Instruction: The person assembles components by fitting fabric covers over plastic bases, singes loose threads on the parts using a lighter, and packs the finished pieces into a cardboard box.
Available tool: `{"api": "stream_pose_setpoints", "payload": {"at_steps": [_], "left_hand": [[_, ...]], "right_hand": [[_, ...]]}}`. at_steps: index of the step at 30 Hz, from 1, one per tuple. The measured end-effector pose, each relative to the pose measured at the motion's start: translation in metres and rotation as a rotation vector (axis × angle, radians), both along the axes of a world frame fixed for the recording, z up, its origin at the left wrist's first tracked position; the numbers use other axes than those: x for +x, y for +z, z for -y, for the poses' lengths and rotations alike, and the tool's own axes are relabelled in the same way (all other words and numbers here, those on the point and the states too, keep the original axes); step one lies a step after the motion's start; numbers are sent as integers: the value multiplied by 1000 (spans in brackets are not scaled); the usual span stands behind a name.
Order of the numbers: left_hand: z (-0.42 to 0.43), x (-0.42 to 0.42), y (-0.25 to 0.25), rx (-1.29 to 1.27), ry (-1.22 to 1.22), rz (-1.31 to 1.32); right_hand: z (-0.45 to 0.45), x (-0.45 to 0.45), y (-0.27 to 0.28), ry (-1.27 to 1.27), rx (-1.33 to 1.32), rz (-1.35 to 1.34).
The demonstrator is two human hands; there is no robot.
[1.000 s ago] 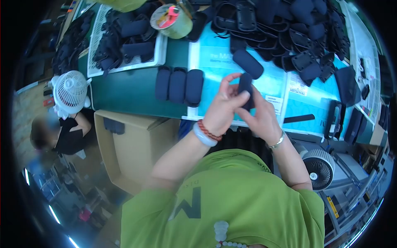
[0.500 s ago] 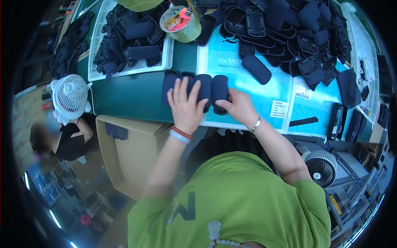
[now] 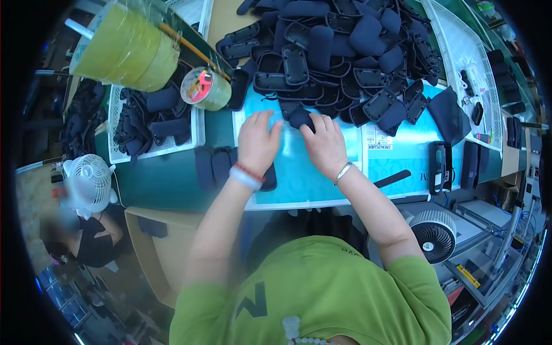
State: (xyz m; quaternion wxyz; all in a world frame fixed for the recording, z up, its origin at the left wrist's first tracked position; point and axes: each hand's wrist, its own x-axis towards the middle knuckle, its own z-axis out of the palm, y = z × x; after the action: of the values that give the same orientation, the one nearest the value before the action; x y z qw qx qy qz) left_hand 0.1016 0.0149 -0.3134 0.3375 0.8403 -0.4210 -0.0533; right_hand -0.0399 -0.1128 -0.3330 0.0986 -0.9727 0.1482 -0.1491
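Observation:
My right hand (image 3: 325,145) is closed on a dark navy fabric-covered pad (image 3: 299,118), thumb and fingers at its right end, near the front edge of a big pile. My left hand (image 3: 259,142) hangs just left of that pad, fingers stretched and apart, with nothing in it. Below and left of it, a row of similar pads (image 3: 204,167) lies side by side on the green table; my left hand and wrist hide part of the row.
A heap of dark pads and plastic-backed shells (image 3: 345,63) covers the back of the table. At left stand a white basket (image 3: 198,129) of pads, a tape-wrapped tub (image 3: 215,95) and a white fan (image 3: 89,181). An open cardboard box (image 3: 167,259) is below; a person (image 3: 95,238) sits beyond.
Both hands have left the row of pads and moved toward the pile. My right hand now grips a pad there. The head view has shifted, showing more of the table's back.

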Motion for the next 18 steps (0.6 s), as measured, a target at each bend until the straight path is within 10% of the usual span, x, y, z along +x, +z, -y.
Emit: {"api": "stream_pose_setpoints", "payload": {"at_steps": [3,9,10,18], "left_hand": [[70,2,-15,333,319,-223],[98,31,-104,-290,423,-664],[94,21,-20,50,424,-1048],[21,-20,-19,-469,291,-1839]], "right_hand": [[13,-22,-7,8,32,-14],[43,-23,13,44,196,-166],[48,-20,19,44,189,-113],[43,-70,13,-80,525,-129]]}}
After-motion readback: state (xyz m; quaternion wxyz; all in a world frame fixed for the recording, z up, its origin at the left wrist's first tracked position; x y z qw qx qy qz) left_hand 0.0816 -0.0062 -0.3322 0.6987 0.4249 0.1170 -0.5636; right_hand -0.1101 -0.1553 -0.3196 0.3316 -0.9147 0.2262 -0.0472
